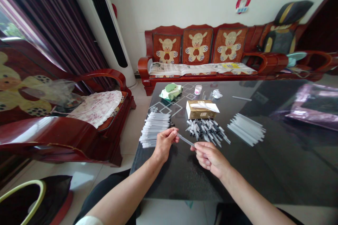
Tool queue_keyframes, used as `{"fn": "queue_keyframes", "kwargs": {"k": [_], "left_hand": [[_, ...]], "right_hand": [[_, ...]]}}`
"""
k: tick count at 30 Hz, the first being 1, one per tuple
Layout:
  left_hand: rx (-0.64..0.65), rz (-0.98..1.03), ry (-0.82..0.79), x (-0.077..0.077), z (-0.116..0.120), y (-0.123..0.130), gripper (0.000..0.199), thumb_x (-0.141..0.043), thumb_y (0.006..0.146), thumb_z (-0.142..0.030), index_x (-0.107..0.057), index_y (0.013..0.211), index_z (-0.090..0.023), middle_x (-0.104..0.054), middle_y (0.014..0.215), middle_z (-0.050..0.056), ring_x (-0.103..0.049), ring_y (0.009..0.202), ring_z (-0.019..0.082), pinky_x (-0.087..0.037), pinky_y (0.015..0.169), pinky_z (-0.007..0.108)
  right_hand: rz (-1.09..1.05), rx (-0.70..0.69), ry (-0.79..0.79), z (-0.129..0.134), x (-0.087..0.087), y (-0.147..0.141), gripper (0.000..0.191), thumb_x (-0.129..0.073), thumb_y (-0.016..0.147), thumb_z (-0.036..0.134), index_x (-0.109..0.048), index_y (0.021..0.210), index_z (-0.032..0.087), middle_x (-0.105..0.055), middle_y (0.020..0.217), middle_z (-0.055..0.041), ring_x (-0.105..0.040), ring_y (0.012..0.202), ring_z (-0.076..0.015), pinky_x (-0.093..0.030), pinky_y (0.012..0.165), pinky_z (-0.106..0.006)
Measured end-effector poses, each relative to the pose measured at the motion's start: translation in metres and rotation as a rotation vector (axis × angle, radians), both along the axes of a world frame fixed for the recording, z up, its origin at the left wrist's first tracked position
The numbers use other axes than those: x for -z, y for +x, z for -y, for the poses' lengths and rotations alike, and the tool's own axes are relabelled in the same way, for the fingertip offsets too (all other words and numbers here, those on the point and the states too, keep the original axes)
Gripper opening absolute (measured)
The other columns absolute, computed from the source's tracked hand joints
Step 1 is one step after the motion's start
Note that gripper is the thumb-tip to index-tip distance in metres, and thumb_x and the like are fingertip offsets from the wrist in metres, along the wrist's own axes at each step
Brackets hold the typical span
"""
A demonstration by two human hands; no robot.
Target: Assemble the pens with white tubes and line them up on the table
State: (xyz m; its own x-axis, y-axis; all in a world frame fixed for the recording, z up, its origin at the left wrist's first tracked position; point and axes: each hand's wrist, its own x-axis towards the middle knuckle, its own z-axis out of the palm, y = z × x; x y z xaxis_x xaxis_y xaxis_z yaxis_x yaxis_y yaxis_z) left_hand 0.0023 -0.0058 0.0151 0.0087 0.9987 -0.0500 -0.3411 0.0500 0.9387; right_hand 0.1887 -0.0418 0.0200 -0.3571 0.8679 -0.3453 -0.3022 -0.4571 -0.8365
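Note:
A translucent plastic pen barrel (pixel 186 140) is stretched between my two hands above the near part of the dark table (pixel 285 168). My left hand (pixel 166 141) pinches its left end, and my right hand (pixel 208 156) has its right end between thumb and fingers. Just beyond my left hand lies a stack of pale pens (pixel 155 126), a few dark tips showing at its right side. Short black-and-white pen parts (pixel 207 130) are heaped past my right hand. Farther right, several translucent tubes (pixel 246 129) lie side by side in a pile.
Behind the heap stands a tissue box (pixel 200 112). Green-white wipes (pixel 171 92), a small white tub (pixel 198 89), crumpled tissue (pixel 217 94) and a single tube (pixel 241 98) lie farther back. A purple plastic package (pixel 314 112) is at right; a bin (pixel 52 197) stands lower left.

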Motion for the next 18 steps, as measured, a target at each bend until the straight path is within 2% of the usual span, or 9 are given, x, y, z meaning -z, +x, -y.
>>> {"fn": "queue_keyframes", "kwargs": {"k": [3,6,11,15,18], "left_hand": [[-0.007,-0.032,0.017,-0.003,-0.001,0.0,0.034,-0.069,0.071,-0.039,-0.068,0.09,-0.011,-0.061,0.061,0.002,-0.054,0.053,0.009,-0.042,0.055,0.021],[0.052,-0.043,-0.006,-0.006,-0.004,-0.003,0.034,-0.069,0.07,-0.04,-0.068,0.089,-0.011,-0.063,0.062,0.003,-0.056,0.054,0.011,-0.044,0.056,0.023],[0.164,-0.064,-0.074,-0.007,-0.009,-0.012,0.033,-0.073,0.065,-0.039,-0.067,0.081,-0.011,-0.062,0.062,0.003,-0.057,0.054,0.011,-0.046,0.056,0.023],[0.175,-0.086,-0.127,-0.004,-0.008,-0.014,0.032,-0.075,0.064,-0.038,-0.066,0.077,-0.01,-0.062,0.059,0.003,-0.056,0.051,0.009,-0.045,0.052,0.021],[0.149,-0.081,-0.151,-0.002,-0.007,-0.013,0.029,-0.075,0.064,-0.036,-0.064,0.073,-0.01,-0.061,0.057,0.002,-0.055,0.048,0.008,-0.044,0.05,0.019]], "right_hand": [[-0.014,-0.019,-0.001,0.001,0.0,0.001,0.026,-0.061,0.077,0.038,-0.059,0.08,0.012,-0.025,0.046,0.0114,-0.016,0.034,-0.0023,-0.014,0.029,-0.016],[0.09,-0.013,0.07,0.0,-0.001,0.002,0.029,-0.059,0.078,0.042,-0.058,0.081,0.013,-0.027,0.047,0.0109,-0.017,0.034,-0.003,-0.014,0.03,-0.017],[0.428,-0.007,0.355,-0.005,-0.006,0.009,0.035,-0.051,0.083,0.046,-0.061,0.08,0.013,-0.031,0.047,0.008,-0.024,0.037,-0.0053,-0.017,0.036,-0.019],[0.683,-0.022,0.649,-0.005,-0.013,0.013,0.033,-0.047,0.086,0.04,-0.065,0.077,0.015,-0.054,0.059,0.0001,-0.047,0.053,-0.0108,-0.034,0.049,-0.022],[0.783,-0.03,0.774,-0.003,-0.018,0.012,0.033,-0.043,0.088,0.038,-0.067,0.077,0.016,-0.062,0.069,-0.0029,-0.055,0.066,-0.0156,-0.04,0.06,-0.024]]}}
